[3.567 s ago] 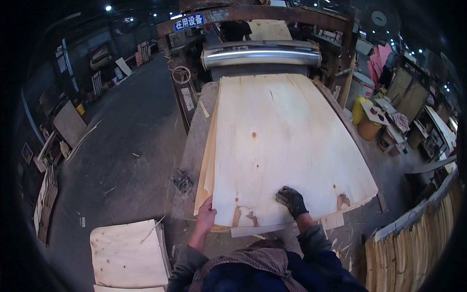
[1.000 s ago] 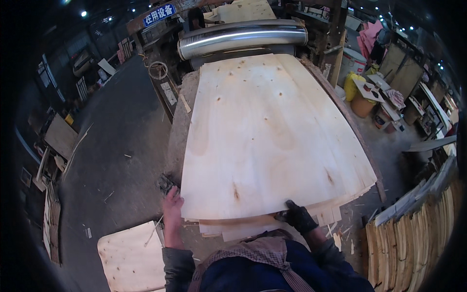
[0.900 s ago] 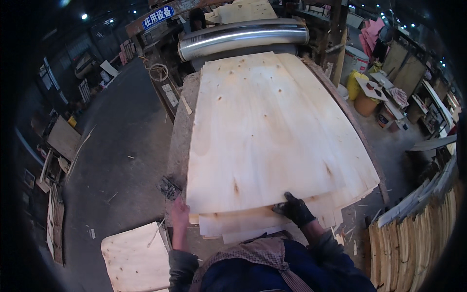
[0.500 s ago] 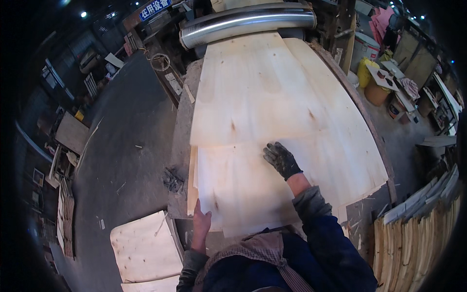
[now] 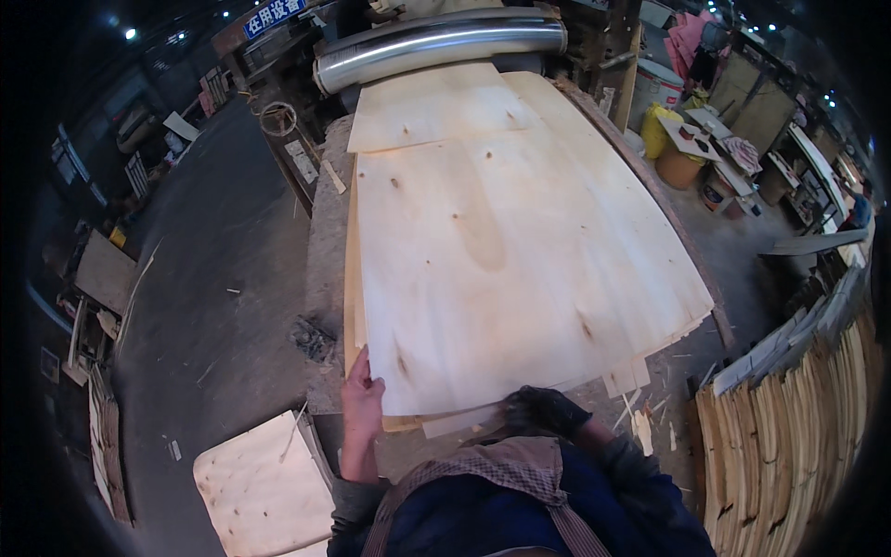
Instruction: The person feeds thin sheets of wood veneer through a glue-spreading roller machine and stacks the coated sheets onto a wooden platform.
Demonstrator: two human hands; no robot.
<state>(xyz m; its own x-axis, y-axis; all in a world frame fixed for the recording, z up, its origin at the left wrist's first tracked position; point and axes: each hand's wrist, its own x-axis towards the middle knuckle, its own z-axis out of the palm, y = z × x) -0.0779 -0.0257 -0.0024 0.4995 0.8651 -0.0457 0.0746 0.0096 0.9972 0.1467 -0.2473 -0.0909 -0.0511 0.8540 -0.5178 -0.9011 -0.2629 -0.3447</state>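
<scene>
A large pale wood veneer sheet (image 5: pixel 520 269) with brown knots lies on top of other sheets on the bench in front of me. My bare left hand (image 5: pixel 362 395) is at its near left corner, thumb and fingers closed at the edge. My right hand (image 5: pixel 548 410), in a dark glove, grips the near edge right of the middle, its fingers curled and partly hidden. Farther off, another veneer sheet (image 5: pixel 436 107) overlaps the far end of this one and runs under a shiny metal roller (image 5: pixel 445 51).
A dark crumpled glove (image 5: pixel 311 339) lies on the bench's left ledge. Stacked veneer (image 5: pixel 264 483) stands at the lower left, upright boards (image 5: pixel 789 446) at the lower right. Buckets, including a brown one (image 5: pixel 680 170), stand at the far right. Behind the roller a person (image 5: pixel 355 17) partly shows.
The far sheet has slid away toward the roller, baring more of the sheet beneath. My right hand has come back from the sheet's middle to its near edge. My left hand stays near the corner.
</scene>
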